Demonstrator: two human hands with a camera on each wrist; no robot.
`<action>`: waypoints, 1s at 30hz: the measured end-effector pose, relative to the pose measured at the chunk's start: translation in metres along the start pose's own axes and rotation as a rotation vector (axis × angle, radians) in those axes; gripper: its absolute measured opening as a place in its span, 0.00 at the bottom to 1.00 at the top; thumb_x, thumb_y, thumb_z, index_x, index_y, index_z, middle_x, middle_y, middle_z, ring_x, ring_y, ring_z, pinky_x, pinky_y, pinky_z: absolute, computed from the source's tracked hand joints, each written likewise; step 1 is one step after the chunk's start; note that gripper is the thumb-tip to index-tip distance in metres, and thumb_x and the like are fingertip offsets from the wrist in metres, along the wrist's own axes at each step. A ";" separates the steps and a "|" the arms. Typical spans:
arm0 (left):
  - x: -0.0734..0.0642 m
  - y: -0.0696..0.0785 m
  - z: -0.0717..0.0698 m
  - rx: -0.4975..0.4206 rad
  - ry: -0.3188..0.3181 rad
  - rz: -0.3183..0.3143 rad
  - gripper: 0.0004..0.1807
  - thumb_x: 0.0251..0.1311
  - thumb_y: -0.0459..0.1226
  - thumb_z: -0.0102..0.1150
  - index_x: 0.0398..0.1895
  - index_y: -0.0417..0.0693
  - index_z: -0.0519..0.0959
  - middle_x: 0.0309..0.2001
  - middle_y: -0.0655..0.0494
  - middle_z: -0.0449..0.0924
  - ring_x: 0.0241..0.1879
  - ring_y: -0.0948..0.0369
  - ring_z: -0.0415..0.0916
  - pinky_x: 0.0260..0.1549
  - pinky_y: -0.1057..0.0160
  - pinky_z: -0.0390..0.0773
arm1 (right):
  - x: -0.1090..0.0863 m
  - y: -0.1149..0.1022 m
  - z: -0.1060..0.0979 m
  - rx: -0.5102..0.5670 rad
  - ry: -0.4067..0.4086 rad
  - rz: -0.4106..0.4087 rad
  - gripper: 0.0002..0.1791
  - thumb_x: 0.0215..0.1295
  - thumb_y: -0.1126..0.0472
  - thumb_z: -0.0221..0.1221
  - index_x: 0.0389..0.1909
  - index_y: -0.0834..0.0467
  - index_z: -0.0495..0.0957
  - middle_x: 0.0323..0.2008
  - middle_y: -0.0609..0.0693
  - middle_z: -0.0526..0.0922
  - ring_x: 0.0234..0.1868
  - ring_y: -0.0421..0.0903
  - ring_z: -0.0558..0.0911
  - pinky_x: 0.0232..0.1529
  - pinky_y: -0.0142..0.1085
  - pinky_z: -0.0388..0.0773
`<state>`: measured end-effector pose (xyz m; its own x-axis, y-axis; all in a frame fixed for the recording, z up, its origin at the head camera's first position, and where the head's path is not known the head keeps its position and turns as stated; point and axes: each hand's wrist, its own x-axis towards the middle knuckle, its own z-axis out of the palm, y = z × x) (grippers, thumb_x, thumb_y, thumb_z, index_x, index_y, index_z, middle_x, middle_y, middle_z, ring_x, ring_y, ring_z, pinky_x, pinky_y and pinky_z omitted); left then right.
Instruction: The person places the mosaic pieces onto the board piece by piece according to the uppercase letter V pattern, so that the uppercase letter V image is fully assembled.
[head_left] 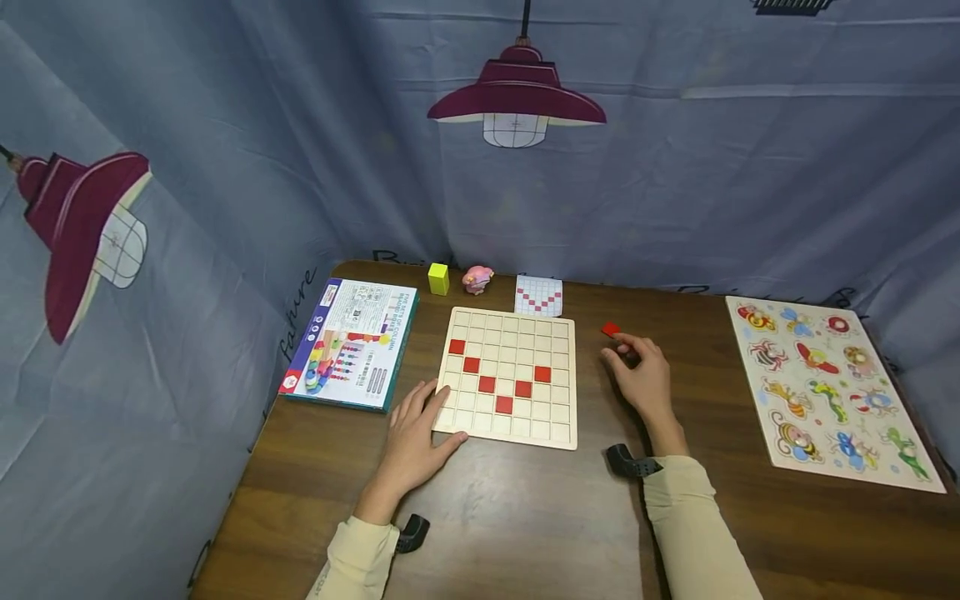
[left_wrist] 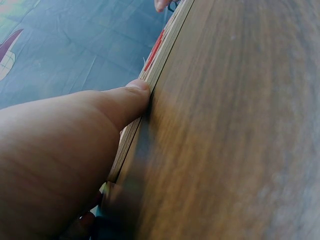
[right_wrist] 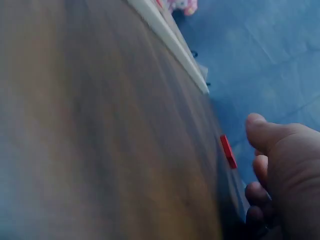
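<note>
A square wooden grid board lies on the table, with several red tiles set in a V on it. My left hand rests at its lower left corner, fingers spread along the left side and thumb at the near edge. In the left wrist view the thumb presses against the board's side. A loose red tile lies right of the board, flat on the table. Close by it is my right hand, index fingertip right at the tile and thumb apart. The right wrist view shows nothing between its fingers.
Behind the board stands a pattern card with a red V, beside a pink pig figure and a yellow block. A boxed toy set lies left. An insect puzzle board lies right. Curtains surround the table.
</note>
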<state>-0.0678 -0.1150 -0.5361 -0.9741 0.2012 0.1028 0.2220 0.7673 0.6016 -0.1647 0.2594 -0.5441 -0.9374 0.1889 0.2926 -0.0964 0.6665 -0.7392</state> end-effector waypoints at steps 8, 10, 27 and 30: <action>0.003 0.000 0.002 0.003 -0.001 0.008 0.43 0.58 0.53 0.71 0.75 0.49 0.67 0.76 0.44 0.62 0.78 0.43 0.53 0.72 0.34 0.55 | 0.030 0.022 -0.008 -0.191 -0.106 0.037 0.26 0.68 0.52 0.67 0.60 0.64 0.79 0.46 0.63 0.81 0.54 0.64 0.76 0.59 0.58 0.69; 0.004 0.000 0.003 0.002 -0.006 0.003 0.44 0.58 0.53 0.71 0.75 0.49 0.67 0.76 0.44 0.62 0.78 0.43 0.53 0.72 0.34 0.55 | 0.033 0.021 -0.008 -0.223 -0.117 0.063 0.26 0.69 0.50 0.65 0.60 0.64 0.79 0.47 0.63 0.81 0.54 0.65 0.76 0.59 0.59 0.70; 0.003 0.001 0.001 0.002 -0.001 -0.019 0.43 0.58 0.53 0.72 0.75 0.50 0.68 0.76 0.45 0.62 0.78 0.43 0.54 0.72 0.34 0.55 | 0.032 0.018 -0.006 -0.300 -0.150 -0.014 0.18 0.74 0.57 0.59 0.55 0.66 0.78 0.43 0.62 0.78 0.50 0.64 0.75 0.54 0.58 0.71; 0.001 0.002 0.001 0.005 -0.010 -0.025 0.43 0.58 0.53 0.72 0.75 0.50 0.68 0.76 0.45 0.62 0.78 0.43 0.54 0.72 0.35 0.55 | 0.023 0.021 -0.004 -0.298 -0.113 -0.045 0.18 0.75 0.58 0.58 0.55 0.67 0.77 0.43 0.64 0.78 0.49 0.66 0.76 0.54 0.59 0.71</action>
<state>-0.0679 -0.1126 -0.5355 -0.9789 0.1878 0.0801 0.1978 0.7751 0.6000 -0.1866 0.2802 -0.5506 -0.9672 0.0845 0.2394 -0.0520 0.8572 -0.5124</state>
